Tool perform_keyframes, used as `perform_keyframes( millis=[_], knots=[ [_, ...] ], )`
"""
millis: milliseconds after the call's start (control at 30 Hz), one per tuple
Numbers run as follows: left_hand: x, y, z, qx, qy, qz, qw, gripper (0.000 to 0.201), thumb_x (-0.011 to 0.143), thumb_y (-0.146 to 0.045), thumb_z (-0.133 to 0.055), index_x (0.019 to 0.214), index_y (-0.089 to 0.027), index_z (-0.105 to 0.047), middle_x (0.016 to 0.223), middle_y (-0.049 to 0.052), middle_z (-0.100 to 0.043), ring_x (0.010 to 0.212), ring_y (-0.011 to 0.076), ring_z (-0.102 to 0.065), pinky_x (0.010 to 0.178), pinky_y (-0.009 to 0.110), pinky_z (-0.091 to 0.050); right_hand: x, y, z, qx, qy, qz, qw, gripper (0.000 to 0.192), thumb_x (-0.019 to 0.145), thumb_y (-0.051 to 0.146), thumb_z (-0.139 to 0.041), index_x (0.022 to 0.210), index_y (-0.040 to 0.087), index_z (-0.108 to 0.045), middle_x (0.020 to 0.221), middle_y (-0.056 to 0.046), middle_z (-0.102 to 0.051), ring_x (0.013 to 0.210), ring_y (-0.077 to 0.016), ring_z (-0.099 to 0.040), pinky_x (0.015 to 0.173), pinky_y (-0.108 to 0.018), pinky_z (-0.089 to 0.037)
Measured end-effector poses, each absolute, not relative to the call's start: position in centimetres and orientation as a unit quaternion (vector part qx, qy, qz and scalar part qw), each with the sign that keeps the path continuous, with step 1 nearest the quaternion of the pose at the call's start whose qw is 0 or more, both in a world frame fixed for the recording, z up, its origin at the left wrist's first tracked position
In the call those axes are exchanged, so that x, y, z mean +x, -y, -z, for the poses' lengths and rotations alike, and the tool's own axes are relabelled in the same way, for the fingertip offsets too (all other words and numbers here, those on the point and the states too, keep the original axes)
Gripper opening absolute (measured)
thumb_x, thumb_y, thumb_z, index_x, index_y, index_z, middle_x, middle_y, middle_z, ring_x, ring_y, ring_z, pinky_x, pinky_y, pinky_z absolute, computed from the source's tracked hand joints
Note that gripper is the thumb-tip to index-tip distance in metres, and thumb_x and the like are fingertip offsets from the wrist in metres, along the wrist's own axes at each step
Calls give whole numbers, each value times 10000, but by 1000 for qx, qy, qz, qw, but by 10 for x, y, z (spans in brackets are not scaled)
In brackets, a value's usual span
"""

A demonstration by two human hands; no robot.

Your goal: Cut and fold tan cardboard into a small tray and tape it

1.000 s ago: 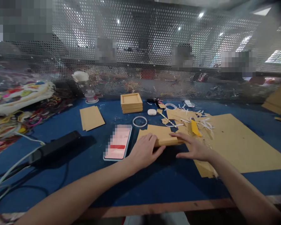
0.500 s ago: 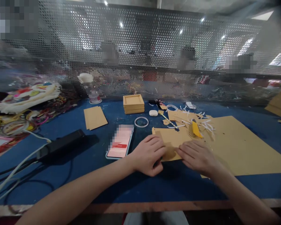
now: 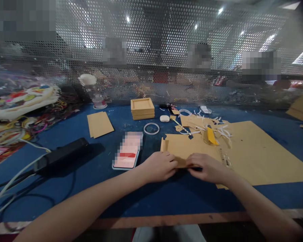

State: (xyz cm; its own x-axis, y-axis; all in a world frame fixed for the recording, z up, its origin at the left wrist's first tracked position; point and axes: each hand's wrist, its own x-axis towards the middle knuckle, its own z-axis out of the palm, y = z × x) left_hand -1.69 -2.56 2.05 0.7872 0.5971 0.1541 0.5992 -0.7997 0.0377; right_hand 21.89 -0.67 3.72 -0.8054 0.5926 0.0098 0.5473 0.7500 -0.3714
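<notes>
A brown cardboard piece (image 3: pixel 189 144) lies in front of me, with a narrow flap standing up along its left side. My left hand (image 3: pixel 161 167) is closed at its near left corner, fingers curled over the edge. Farther right on the same near edge, my right hand (image 3: pixel 207 166) pinches the board between thumb and fingers. The fingertips partly hide that edge. Just beyond the right hand rest a yellow-handled cutter-like tool (image 3: pixel 211 136) and a see-through ruler-like strip (image 3: pixel 226 158).
To the right spreads a large cardboard sheet (image 3: pixel 265 154), with paper scraps (image 3: pixel 224 132) beside it. A phone (image 3: pixel 127 151), a tape ring (image 3: pixel 151 128), stacked cardboard trays (image 3: pixel 142 109), flat cardboard pieces (image 3: pixel 100 124) and a black power strip (image 3: pixel 63 154) occupy the blue table. Perforated metal (image 3: pixel 151 43) stands behind.
My right hand has shifted left along the near edge, closer to my left hand. The cardboard's left flap now stands more upright. The view has shifted slightly.
</notes>
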Motion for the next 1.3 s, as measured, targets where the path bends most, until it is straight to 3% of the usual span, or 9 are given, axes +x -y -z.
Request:
perform_keyframes(
  millis=[167, 333, 467, 700, 900, 1133, 1300],
  knots=[
    [-20, 14, -26, -895, 411, 107, -134, 249, 932, -391, -486, 884, -192, -628, 855, 34, -684, 785, 192, -640, 624, 248, -419, 225, -11, -35, -433, 861, -255, 75, 305, 865, 445, -550, 713, 184, -596, 667, -6, -594, 636, -149, -524, 571, -259, -375],
    [-16, 13, -34, -862, 449, 103, -212, 301, 905, -436, -503, 812, -185, -640, 806, 43, -686, 724, 193, -626, 579, 240, -379, 227, -16, -37, -455, 833, -303, 82, 340, 836, 503, -569, 722, 185, -600, 667, 16, -566, 638, -142, -502, 568, -253, -360],
    [-11, 21, -37, -846, 451, 67, -276, 319, 883, -440, -508, 754, -175, -630, 719, 35, -664, 617, 167, -595, 523, 236, -341, 232, -19, -38, -435, 831, -345, 34, 354, 791, 535, -615, 723, 188, -631, 634, 27, -539, 609, -133, -474, 542, -246, -347],
    [-10, 20, -32, -846, 442, 75, -289, 309, 847, -480, -551, 803, -184, -629, 791, 39, -676, 667, 176, -595, 522, 234, -315, 234, -21, -41, -418, 847, -329, -14, 399, 780, 561, -623, 642, 190, -569, 641, 25, -506, 632, -150, -486, 564, -262, -336],
    [-7, 20, -33, -837, 468, 38, -280, 339, 821, -527, -578, 794, -193, -630, 779, 29, -675, 662, 177, -601, 524, 227, -323, 234, -17, -47, -411, 838, -358, -2, 350, 775, 540, -633, 859, 201, -658, 781, -7, -600, 699, -170, -517, 606, -268, -363],
    [-6, 24, -34, -847, 458, 29, -268, 416, 890, -553, -454, 779, -198, -641, 765, 38, -675, 687, 198, -614, 547, 244, -353, 237, -16, -42, -416, 833, -365, 0, 316, 803, 491, -615, 708, 193, -571, 658, 32, -480, 621, -133, -445, 554, -245, -320],
    [-5, 27, -31, -849, 469, 32, -243, 384, 914, -493, -409, 824, -207, -650, 844, 49, -700, 776, 228, -644, 565, 254, -357, 237, -15, -33, -412, 845, -340, 15, 278, 789, 428, -646, 688, 187, -554, 711, 19, -504, 656, -139, -481, 576, -249, -333]
  ],
)
